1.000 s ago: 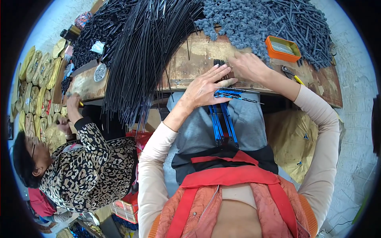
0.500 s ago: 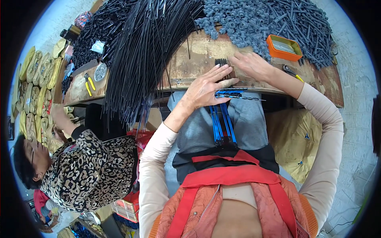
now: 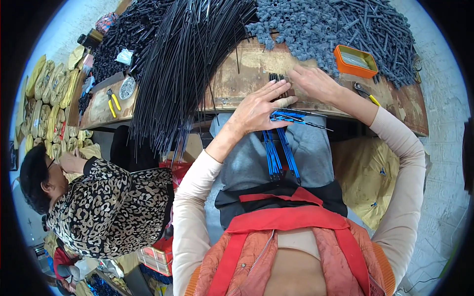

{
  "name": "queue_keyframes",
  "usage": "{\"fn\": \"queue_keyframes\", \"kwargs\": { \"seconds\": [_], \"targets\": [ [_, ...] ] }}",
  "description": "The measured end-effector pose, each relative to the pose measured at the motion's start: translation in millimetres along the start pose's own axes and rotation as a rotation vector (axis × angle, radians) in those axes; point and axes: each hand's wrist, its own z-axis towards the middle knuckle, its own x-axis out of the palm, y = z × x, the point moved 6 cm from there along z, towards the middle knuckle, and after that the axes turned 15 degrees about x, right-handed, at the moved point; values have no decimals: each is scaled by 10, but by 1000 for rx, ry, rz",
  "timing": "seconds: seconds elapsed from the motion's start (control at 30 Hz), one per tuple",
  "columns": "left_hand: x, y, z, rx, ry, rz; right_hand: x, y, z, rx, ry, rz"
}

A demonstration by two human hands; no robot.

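My left hand [image 3: 261, 106] lies over a bundle of thin blue rods [image 3: 283, 150] with black ends, holding it at the table's front edge. The rods' black tops [image 3: 276, 77] poke out past my fingers, and their blue lengths hang down over my lap. A few more blue and black rods [image 3: 296, 117] lie crosswise under my left thumb and point right. Just right of the tops, my right hand [image 3: 313, 83] rests low over the wood with its fingers curled together. What its fingertips hold, if anything, is hidden.
Long black rods [image 3: 173, 64] cover the table's left and overhang its edge. Grey plastic fittings [image 3: 306, 29] are heaped behind. An orange box [image 3: 355, 73] and yellow-handled pliers [image 3: 366, 93] lie right; more pliers [image 3: 113, 102] lie left. A co-worker [image 3: 113, 207] sits to my left.
The crosswise rods under my left thumb have shifted and fanned out slightly. My hands stay nearly in place. The co-worker's head and hand have moved.
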Motion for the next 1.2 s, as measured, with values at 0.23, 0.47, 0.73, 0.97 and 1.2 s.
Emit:
{"fn": "queue_keyframes", "kwargs": {
  "seconds": [0.23, 0.47, 0.73, 0.97, 1.2],
  "targets": [
    [-55, -5, 39, -15, 30, 37, -73, 23, 58, -110, 24, -59],
    [-18, 8, 3, 0, 29, 42, 66, 5, 40, -13, -23, -10],
    [10, 21, -2, 16, 25, 24, 110, 62, 93, -48, -42, -26],
    [-9, 10, 6, 13, 17, 0, 18, 79, 140, 14, -18, 54],
    [25, 9, -26, 31, 19, 42, 44, -33, 146, 6, 3, 225]
  ]
}}
